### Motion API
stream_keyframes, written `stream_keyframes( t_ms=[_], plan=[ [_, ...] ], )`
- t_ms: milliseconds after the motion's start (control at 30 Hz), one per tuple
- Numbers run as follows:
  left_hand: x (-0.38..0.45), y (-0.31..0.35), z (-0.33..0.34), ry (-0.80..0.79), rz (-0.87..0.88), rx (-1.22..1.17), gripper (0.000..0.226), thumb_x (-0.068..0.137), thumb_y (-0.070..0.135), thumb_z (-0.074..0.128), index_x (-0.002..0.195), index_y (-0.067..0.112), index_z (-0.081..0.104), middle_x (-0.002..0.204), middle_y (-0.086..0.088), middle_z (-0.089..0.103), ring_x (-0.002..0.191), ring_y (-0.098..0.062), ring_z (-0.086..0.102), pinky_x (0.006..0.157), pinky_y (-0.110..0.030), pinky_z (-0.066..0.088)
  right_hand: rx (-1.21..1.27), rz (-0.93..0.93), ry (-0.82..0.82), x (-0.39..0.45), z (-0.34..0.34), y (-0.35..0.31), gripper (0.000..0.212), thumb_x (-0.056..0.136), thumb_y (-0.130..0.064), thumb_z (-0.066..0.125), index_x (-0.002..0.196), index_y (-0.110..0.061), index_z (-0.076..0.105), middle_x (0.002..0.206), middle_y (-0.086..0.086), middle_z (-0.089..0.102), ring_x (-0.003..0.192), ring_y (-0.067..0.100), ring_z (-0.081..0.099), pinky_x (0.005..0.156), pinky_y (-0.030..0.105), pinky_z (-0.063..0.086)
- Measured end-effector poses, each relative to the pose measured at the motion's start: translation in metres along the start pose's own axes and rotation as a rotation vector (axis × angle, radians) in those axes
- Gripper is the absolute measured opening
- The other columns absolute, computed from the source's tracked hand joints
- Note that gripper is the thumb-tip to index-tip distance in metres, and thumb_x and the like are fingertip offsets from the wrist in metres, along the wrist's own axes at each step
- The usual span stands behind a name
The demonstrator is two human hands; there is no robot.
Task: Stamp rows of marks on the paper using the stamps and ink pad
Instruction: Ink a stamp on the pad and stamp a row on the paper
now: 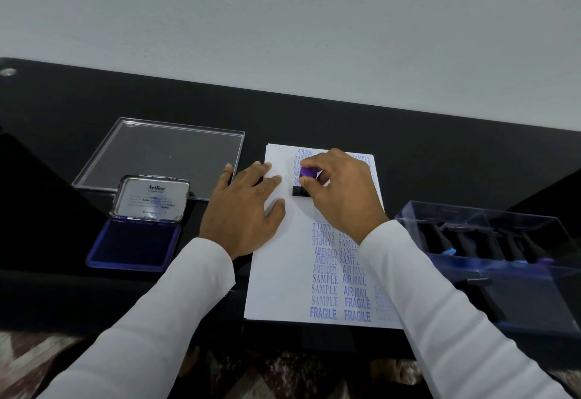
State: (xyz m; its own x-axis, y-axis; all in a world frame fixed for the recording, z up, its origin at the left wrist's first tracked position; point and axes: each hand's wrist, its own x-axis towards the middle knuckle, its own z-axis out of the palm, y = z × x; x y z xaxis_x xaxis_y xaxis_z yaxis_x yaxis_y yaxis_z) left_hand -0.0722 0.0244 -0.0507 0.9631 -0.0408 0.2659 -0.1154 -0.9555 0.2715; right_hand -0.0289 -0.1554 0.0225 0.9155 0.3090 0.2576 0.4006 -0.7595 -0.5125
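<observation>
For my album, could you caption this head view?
Right hand presses a purple-topped stamp onto the paper while the left hand steadies it.

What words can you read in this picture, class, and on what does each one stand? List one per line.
"Artline": inside the ink pad lid; the small print below it is too blurred to read.
"AIR MAIL": stamped on the paper.
"SAMPLE": stamped on the paper, some upside down.
"AMENDED": stamped on the paper.
"FRAGILE": stamped on the paper, near edge.
Faint marks at the right edge: unreadable.

Marks (317, 159) partly under right hand (342, 191)
</observation>
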Motion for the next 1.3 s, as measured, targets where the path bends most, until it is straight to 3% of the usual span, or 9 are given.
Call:
stream_keyframes(
  t_ms=[200,400,567,800,1033,1200,1300],
  plan=[
    [-0.0002,0.0001,-0.0014,-0.003,0.0,0.0,0.055,0.095,0.054,0.04,0.135,0.022,0.061,0.149,-0.001,0.052,0.14,-0.022,0.045,0.121,-0.056,0.022,0.022,0.008,-0.021,-0.0009,-0.003,0.0009,0.02,0.087,-0.024,0.073,0.107,-0.021,0.073,0.1,-0.005,0.066,0.084,0.01,0.062,0.074,0.009,0.041],
    [0.0,-0.0007,-0.0008,-0.001,0.001,-0.007,0.055,0.095,0.054,0.041,0.135,0.023,0.061,0.149,-0.001,0.052,0.14,-0.023,0.045,0.122,-0.056,0.021,-0.008,0.021,-0.022,0.0013,-0.0011,-0.0008,0.028,0.093,-0.026,0.068,0.119,-0.019,0.071,0.115,-0.001,0.068,0.095,0.014,0.063,0.091,0.026,0.05],
    [-0.0002,-0.0005,-0.0009,-0.003,0.003,-0.011,0.054,0.095,0.054,0.043,0.136,0.023,0.062,0.149,-0.002,0.052,0.14,-0.024,0.046,0.121,-0.056,0.021,-0.01,0.042,-0.027,0.0023,-0.0001,-0.0015,0.03,0.093,-0.028,0.068,0.122,-0.019,0.07,0.119,0.0,0.068,0.1,0.016,0.064,0.095,0.029,0.051],
    [0.0001,0.0,-0.0013,-0.01,-0.002,-0.01,0.057,0.095,0.055,0.039,0.136,0.023,0.061,0.149,-0.001,0.051,0.141,-0.023,0.044,0.122,-0.056,0.02,0.02,0.017,-0.023,-0.0012,-0.0033,0.0008,0.021,0.087,-0.024,0.074,0.108,-0.02,0.074,0.103,-0.005,0.067,0.084,0.01,0.062,0.075,0.008,0.039],
    [-0.0005,0.0003,-0.0019,-0.007,-0.001,-0.008,0.054,0.095,0.054,0.043,0.136,0.022,0.061,0.149,-0.002,0.052,0.141,-0.023,0.045,0.121,-0.056,0.021,-0.014,0.018,-0.024,0.001,-0.0017,-0.0002,0.027,0.092,-0.027,0.068,0.119,-0.02,0.071,0.113,-0.002,0.069,0.093,0.012,0.062,0.089,0.024,0.05],
    [-0.0003,0.0005,-0.003,-0.012,-0.005,-0.014,0.056,0.095,0.055,0.041,0.137,0.023,0.061,0.15,-0.001,0.051,0.141,-0.023,0.044,0.122,-0.055,0.02,-0.028,0.03,-0.039,0.0023,-0.002,-0.0006,0.031,0.094,-0.029,0.067,0.123,-0.019,0.069,0.119,-0.001,0.068,0.102,0.015,0.063,0.093,0.025,0.047],
    [0.0,0.0005,-0.0023,-0.01,-0.007,-0.014,0.056,0.095,0.056,0.041,0.136,0.023,0.061,0.15,-0.001,0.052,0.141,-0.024,0.045,0.122,-0.055,0.02,-0.014,0.029,-0.039,0.0011,-0.0024,-0.0013,0.03,0.092,-0.027,0.069,0.12,-0.02,0.071,0.116,-0.001,0.069,0.095,0.014,0.064,0.09,0.024,0.05]
  ],
)
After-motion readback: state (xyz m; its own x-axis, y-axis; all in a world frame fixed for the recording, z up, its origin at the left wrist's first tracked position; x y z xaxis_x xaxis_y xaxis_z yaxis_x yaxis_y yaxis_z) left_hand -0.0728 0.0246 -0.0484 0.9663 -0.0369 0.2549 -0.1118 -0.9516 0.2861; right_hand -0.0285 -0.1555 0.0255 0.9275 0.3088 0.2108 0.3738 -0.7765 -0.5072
